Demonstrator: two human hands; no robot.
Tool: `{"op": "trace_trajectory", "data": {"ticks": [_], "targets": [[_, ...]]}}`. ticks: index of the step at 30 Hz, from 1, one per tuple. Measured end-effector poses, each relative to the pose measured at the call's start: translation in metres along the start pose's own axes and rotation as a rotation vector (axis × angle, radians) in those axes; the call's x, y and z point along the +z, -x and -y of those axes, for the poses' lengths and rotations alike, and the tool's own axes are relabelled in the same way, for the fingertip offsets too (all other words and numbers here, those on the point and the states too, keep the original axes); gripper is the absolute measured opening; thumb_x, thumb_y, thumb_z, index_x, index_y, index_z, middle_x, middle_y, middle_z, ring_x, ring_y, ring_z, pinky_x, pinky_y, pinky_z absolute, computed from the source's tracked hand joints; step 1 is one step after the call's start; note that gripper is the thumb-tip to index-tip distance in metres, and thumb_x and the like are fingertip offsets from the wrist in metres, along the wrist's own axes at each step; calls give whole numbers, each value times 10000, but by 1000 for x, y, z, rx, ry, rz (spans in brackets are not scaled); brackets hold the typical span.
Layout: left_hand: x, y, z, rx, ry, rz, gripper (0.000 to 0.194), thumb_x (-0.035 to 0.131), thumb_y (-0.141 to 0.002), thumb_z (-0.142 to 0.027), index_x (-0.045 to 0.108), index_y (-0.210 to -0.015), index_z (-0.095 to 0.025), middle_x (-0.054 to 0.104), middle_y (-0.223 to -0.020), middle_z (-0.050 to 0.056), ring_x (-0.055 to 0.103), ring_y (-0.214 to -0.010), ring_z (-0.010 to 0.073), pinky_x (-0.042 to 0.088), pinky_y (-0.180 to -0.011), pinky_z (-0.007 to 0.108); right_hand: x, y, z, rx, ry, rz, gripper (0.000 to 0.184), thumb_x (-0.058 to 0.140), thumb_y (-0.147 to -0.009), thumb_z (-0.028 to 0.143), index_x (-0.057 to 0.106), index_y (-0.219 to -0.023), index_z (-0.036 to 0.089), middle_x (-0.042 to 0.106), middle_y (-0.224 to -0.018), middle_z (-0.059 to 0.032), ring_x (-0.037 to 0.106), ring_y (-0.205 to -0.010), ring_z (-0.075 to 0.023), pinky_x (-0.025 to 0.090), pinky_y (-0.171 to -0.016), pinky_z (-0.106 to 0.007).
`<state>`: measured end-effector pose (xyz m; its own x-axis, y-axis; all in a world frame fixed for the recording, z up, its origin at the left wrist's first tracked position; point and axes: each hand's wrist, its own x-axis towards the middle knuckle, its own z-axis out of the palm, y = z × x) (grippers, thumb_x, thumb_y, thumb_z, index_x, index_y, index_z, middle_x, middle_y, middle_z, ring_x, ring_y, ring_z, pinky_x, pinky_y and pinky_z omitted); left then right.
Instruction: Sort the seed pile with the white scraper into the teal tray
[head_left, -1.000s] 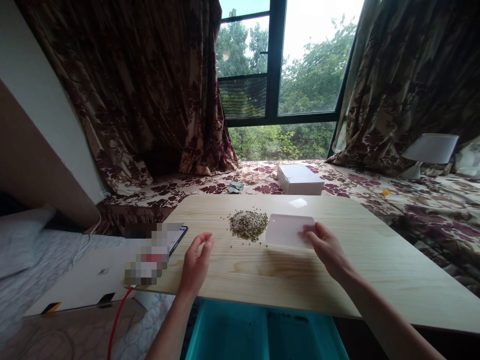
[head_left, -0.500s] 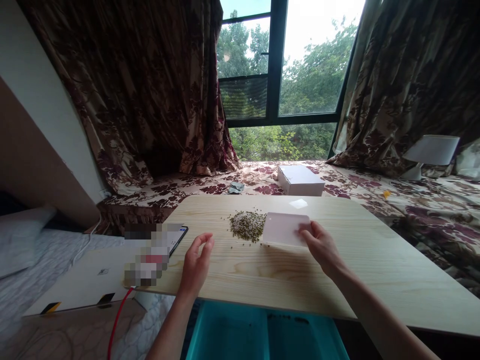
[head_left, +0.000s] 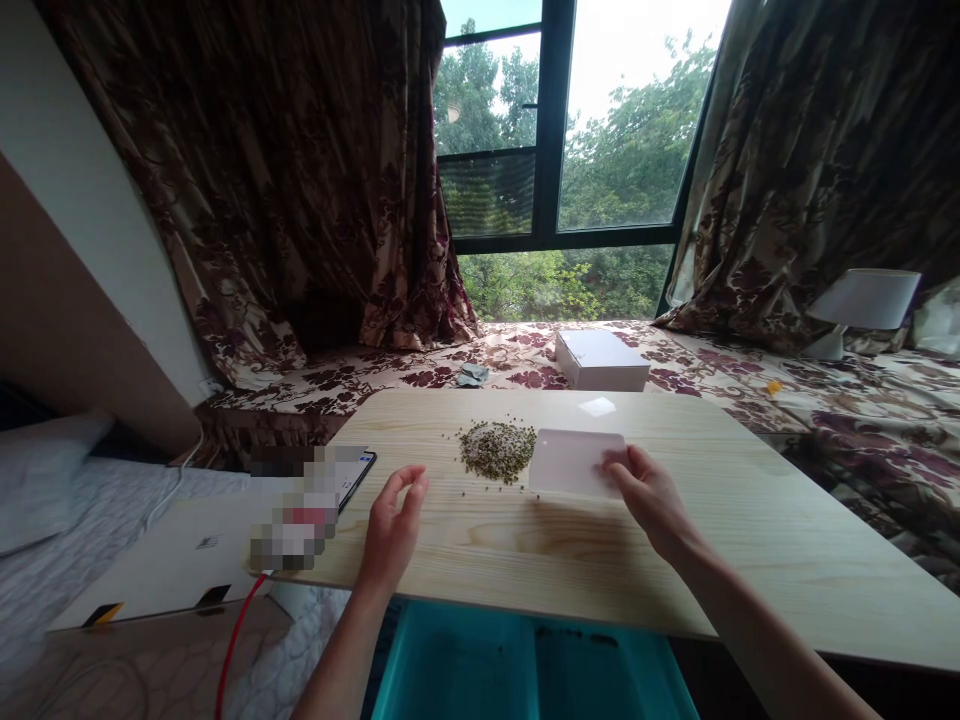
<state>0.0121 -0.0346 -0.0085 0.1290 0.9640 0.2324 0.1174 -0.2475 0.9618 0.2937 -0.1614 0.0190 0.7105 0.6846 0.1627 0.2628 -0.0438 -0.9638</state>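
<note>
My right hand (head_left: 658,500) pinches the right edge of a thin, translucent white plastic scraper (head_left: 571,462), fingers behind it and thumb in front. The scraper's left edge is beside a pile of small green beans mixed with white grains (head_left: 496,450), at its right side. My left hand (head_left: 395,517) rests over the table left of the pile, fingers loosely bent and thumb a little apart, with nothing visible in it. A few loose beans are scattered around the pile on the light wooden table (head_left: 480,550).
Below the table's near edge sits a turquoise divided bin (head_left: 461,660) with dark bits in its right compartment. A tablet-like device (head_left: 358,480), partly blurred out, lies at the left edge. A white box (head_left: 602,360) and a lamp (head_left: 862,300) stand beyond the table.
The scraper and my right hand have shifted slightly to the right, baring a little more of the pile's right side. My left hand stays in place.
</note>
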Motion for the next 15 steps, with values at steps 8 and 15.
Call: {"op": "trace_trajectory", "data": {"ticks": [8, 15], "targets": [[0, -1, 2, 16, -3, -5, 438, 570, -777, -551, 646, -999, -181, 683, -1013, 74, 600, -1054, 257, 432, -943, 369, 15, -9, 3, -15, 28, 10, 148, 544, -661, 310, 596, -746, 200, 636, -696, -16, 545, -652, -175, 417, -609, -304], [0, 0, 0, 26, 3, 0, 441, 568, -776, -551, 643, -994, -175, 680, -1017, 76, 594, -1063, 262, 417, -971, 395, 2, -3, 8, -9, 1, 30, 159, 559, -671, 316, 602, -768, 198, 638, -700, -8, 557, -652, -170, 426, -612, -297]]}}
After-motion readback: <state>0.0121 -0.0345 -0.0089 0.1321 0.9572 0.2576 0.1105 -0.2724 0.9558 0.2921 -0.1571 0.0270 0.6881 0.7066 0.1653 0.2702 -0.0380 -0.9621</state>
